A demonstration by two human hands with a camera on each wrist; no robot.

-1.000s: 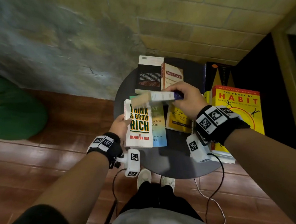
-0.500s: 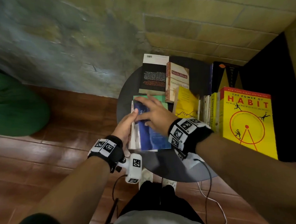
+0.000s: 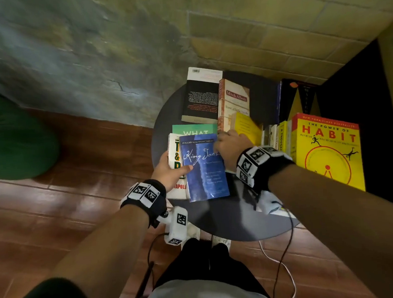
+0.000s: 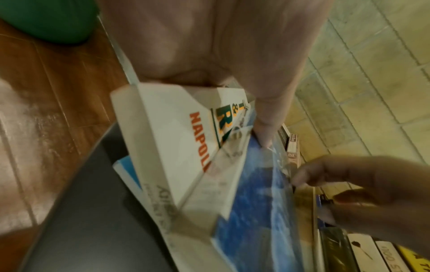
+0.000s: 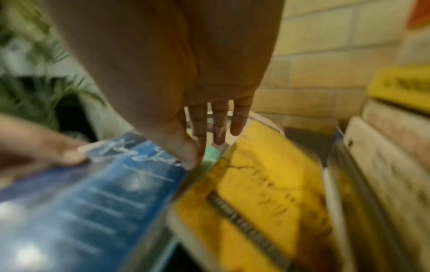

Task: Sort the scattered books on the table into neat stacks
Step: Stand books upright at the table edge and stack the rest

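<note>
Round table (image 3: 220,218), left hand (image 3: 169,171) thumb-clamped on blue book (image 3: 204,169); wrist-view right hand's (image 5: 186,95) grip seemingly apart.

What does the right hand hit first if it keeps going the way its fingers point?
Probably the small yellow book: the right hand points its straight fingers toward that book's far end. Depth is unclear; the Mitch Albom book lies just beyond.

King John book (image 3: 204,169) atop Think & Grow Rich book (image 3: 174,154); Habit book (image 3: 328,150) far right on table (image 3: 229,220).
</note>
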